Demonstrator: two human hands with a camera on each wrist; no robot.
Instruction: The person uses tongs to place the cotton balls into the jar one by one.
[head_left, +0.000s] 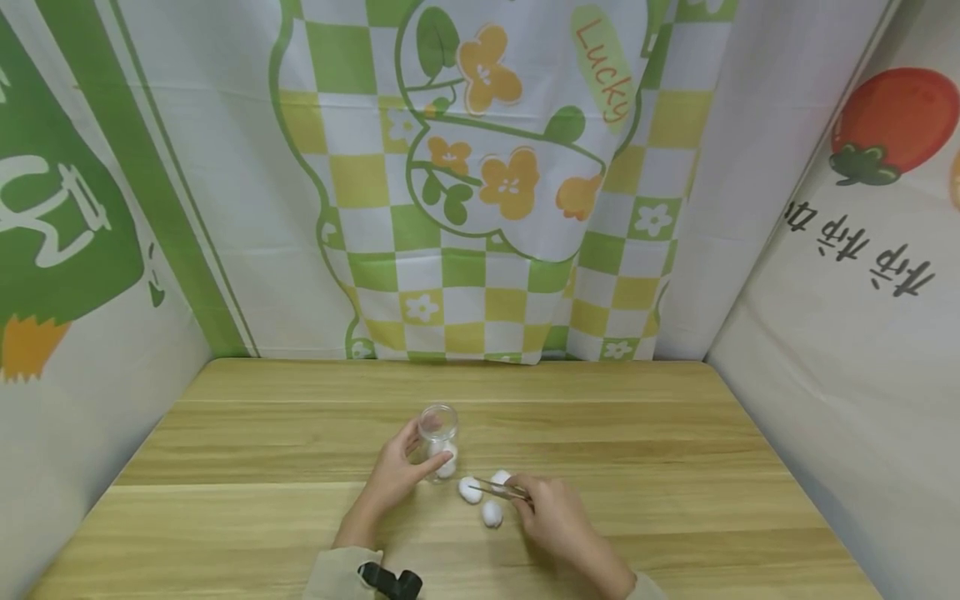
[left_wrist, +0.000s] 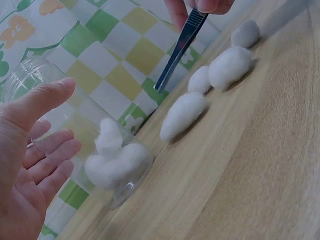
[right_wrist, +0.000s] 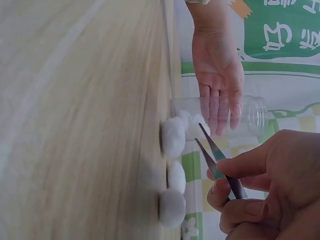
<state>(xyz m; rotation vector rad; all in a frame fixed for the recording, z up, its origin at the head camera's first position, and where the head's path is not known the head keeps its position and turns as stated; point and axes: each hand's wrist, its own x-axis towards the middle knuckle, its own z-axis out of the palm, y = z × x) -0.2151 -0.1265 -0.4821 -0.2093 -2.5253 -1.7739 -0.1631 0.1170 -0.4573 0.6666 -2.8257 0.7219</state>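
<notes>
A clear jar stands upright on the table, lid off, with several white cotton balls at its bottom. My left hand holds it from the left, thumb on the near side and fingers on the far side. In my right hand I pinch metal tweezers between thumb and fingers. Their tips are apart with nothing between them, just above the loose cotton balls. Those lie to the right of the jar: one cotton ball nearest it, another closer to me, another partly behind the tweezers.
The wood-grain table reaches back to a checked, flowered curtain. Printed cloth walls stand on both sides. A black device sits at my left sleeve.
</notes>
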